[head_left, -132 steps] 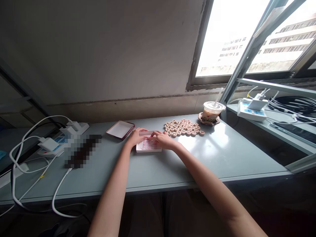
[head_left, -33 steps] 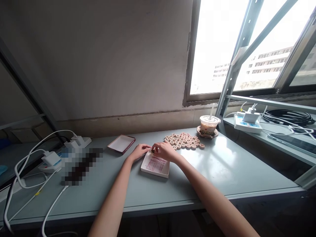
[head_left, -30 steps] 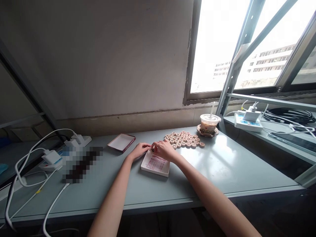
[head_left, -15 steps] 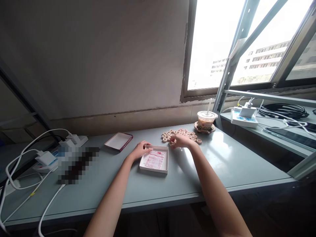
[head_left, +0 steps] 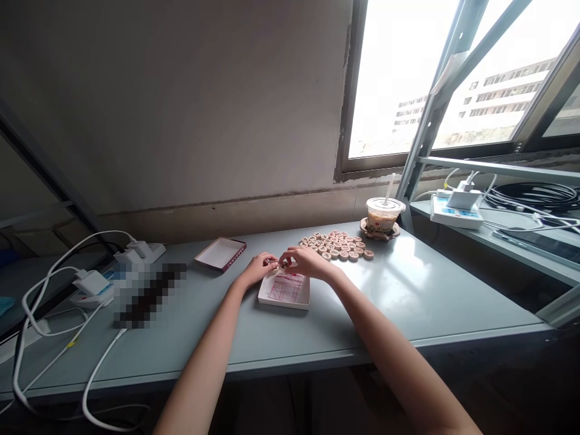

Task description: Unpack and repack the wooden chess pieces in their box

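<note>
Fingers of right hand (head_left: 309, 263): pinched on one round piece (head_left: 284, 264) over shallow box (head_left: 284, 293), forearm slanting in from five o'clock. Left hand (head_left: 259, 269): fingers bent at box's eleven-o'clock corner, grip unclear; grouped pieces (head_left: 336, 245), two o'clock.

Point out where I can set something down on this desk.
Widest bare patch: the desk right of the right forearm, nearer than the drink cup. A smaller one lies between the blurred object and left forearm. Crowded: the wooden discs, the chargers and the box under both hands.
</note>
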`<state>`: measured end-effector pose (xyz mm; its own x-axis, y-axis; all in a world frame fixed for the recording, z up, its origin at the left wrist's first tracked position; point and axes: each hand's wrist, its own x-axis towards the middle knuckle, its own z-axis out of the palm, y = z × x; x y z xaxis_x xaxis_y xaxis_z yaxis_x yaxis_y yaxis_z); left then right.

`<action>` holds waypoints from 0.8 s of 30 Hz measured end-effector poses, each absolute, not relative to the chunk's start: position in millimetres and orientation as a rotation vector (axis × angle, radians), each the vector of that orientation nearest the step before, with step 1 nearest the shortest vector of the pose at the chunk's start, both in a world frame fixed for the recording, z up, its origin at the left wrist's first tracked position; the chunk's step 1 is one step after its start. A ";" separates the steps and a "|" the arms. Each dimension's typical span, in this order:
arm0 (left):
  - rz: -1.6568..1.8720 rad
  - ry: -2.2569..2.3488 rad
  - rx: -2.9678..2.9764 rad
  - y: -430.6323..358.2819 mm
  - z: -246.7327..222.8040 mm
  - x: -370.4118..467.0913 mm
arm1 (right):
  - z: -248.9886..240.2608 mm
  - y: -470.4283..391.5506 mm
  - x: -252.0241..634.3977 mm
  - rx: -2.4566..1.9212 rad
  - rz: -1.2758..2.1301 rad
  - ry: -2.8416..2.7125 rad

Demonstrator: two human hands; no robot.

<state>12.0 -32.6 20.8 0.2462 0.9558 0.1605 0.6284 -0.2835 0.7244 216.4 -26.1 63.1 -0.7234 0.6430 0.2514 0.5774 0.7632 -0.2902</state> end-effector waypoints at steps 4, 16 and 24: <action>0.825 1.433 2.031 -29.5 18.4 10.5 | 50.6 -30.5 203.2 -0.938 -0.014 -2.662; 0.821 1.491 2.032 -37.0 24.8 15.5 | 61.2 -29.9 210.2 -1.044 0.019 -2.616; 0.819 1.532 1.985 -35.1 23.8 13.5 | 41.9 -0.9 246.6 -1.487 -0.197 -2.367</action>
<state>13.5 -35.1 23.8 0.1865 0.9697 0.1579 0.6704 -0.2431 0.7011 246.6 -0.9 41.9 -0.3955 0.8476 0.3537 0.8944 0.4431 -0.0617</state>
